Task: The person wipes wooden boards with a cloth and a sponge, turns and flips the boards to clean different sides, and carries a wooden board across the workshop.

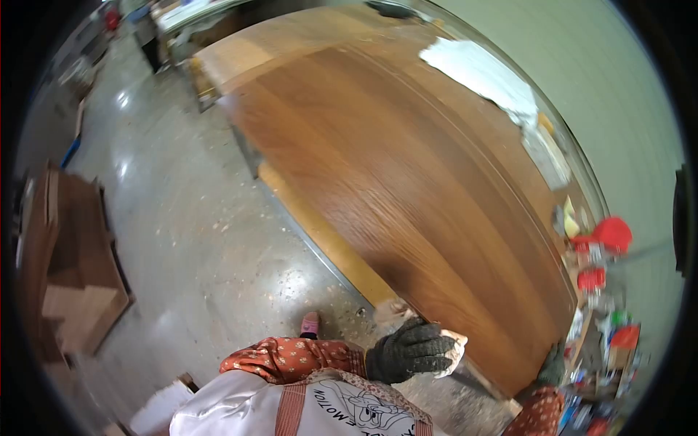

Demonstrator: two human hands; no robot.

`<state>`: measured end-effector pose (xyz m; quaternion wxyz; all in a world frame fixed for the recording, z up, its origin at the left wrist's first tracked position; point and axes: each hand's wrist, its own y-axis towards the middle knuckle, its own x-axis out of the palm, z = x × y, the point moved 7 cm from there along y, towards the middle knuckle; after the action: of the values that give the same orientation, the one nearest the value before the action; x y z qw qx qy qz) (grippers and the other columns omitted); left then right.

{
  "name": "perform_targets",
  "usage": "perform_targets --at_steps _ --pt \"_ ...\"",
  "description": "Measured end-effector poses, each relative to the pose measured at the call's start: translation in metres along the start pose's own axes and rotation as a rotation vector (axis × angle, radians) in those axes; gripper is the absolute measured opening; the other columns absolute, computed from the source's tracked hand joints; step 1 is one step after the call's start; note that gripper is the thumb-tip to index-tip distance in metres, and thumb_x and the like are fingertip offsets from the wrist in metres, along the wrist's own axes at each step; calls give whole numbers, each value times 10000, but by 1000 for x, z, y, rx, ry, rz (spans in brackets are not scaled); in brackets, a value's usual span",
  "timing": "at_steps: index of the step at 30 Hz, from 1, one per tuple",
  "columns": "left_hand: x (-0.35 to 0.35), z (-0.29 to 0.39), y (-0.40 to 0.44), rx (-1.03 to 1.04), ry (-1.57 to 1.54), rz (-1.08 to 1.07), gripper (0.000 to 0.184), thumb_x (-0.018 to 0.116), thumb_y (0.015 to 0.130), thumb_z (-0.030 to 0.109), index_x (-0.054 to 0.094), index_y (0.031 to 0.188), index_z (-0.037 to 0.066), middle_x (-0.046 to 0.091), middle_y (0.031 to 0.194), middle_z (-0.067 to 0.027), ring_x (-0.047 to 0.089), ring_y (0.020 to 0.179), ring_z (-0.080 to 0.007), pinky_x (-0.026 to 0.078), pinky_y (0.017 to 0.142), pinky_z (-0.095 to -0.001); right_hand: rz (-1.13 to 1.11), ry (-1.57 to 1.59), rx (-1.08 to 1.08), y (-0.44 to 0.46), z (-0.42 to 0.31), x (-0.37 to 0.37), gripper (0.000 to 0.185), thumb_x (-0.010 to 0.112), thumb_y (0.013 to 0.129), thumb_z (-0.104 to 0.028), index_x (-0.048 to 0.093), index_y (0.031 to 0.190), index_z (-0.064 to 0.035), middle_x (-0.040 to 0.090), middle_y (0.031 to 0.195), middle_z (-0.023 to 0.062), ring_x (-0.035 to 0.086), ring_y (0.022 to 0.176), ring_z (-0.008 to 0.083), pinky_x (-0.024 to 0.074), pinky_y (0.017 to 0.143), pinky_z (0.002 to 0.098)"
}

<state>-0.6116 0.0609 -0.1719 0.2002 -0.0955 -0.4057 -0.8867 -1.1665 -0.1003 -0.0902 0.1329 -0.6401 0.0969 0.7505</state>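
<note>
A large, brown, wood-grained flat panel [407,182] is laid flat on the table [320,236], whose yellowish edge is exposed along the panel's left side. A crumpled off-white cloth [454,354] is gripped under the curled fingers of the left hand [409,351], gloved in dark grey, at the panel's near edge. The similarly gloved right hand [552,365] is placed at the near right corner; its finger opening cannot be determined. A white sheet [480,76] is noted beyond the panel's far edge.
</note>
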Motion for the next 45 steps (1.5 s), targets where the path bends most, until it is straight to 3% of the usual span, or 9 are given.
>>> perform_targets --at_steps 4,7,11,15,20,25,35,39,45 --pt "35 24 5 -162 18 -384 197 661 793 206 639 965 112 611 1012 -103 589 934 -228 477 818 -417 418 -413 -464 -6 -3 9 309 406 941 -319 538 1135 -117 607 1082 163 612 930 371 486 753 495" --pt "-6 19 63 -270 278 -503 166 573 867 211 615 861 51 611 864 -76 584 731 -176 488 632 -342 174 -51 78 -43 -48 -45 361 409 928 -359 533 1183 -137 618 1082 156 601 987 378 470 811 493" --pt "-66 0 97 -142 652 13 303 406 969 147 562 1167 -20 580 1128 -133 578 1017 -263 484 919 -396 144 -9 26 -37 -66 -51 490 380 939 -415 456 1318 -114 602 1157 206 578 1033 399 422 910 491" --pt "12 -19 51 28 522 190 315 433 958 106 511 1232 -28 551 1203 -177 548 1108 -298 456 987 -426 264 88 -61 -5 -48 -18 466 373 955 -403 491 1286 -97 604 1158 209 576 1061 368 428 919 464" --pt "155 -47 -21 -738 -426 -47 304 541 907 170 575 1144 -17 616 1013 -111 607 891 -185 512 784 -290 332 -254 -389 -15 -65 -3 468 411 945 -360 499 1273 -39 522 1282 213 481 1213 314 366 1031 403" --pt "305 -4 -73 281 231 -860 272 570 899 198 614 1104 25 628 1100 -191 619 1045 -283 496 843 -372 305 398 -328 -54 -5 0 410 502 925 -224 493 1283 -24 537 1269 192 471 1210 364 393 1014 396" --pt "425 3 -196 -1349 -542 -1002 608 675 869 269 406 1364 40 588 1170 -108 564 1028 -175 492 839 -300 566 1343 -137 -243 61 53 745 599 906 -251 172 1472 -25 234 1503 182 281 1360 306 246 1108 428" --pt "421 20 -190 -1239 -486 -1395 688 644 876 352 344 1412 41 497 1325 -175 511 1185 -229 428 972 -348 677 1513 192 -235 69 83 637 611 876 -138 302 1419 -14 352 1430 150 339 1316 268 279 1088 410" --pt "347 34 -96 158 112 -1312 489 687 807 137 528 1255 20 570 1229 -175 583 1104 -333 493 871 -389 726 1593 -65 -173 44 42 515 645 851 -137 453 1322 -52 492 1243 166 473 1131 307 375 966 441"
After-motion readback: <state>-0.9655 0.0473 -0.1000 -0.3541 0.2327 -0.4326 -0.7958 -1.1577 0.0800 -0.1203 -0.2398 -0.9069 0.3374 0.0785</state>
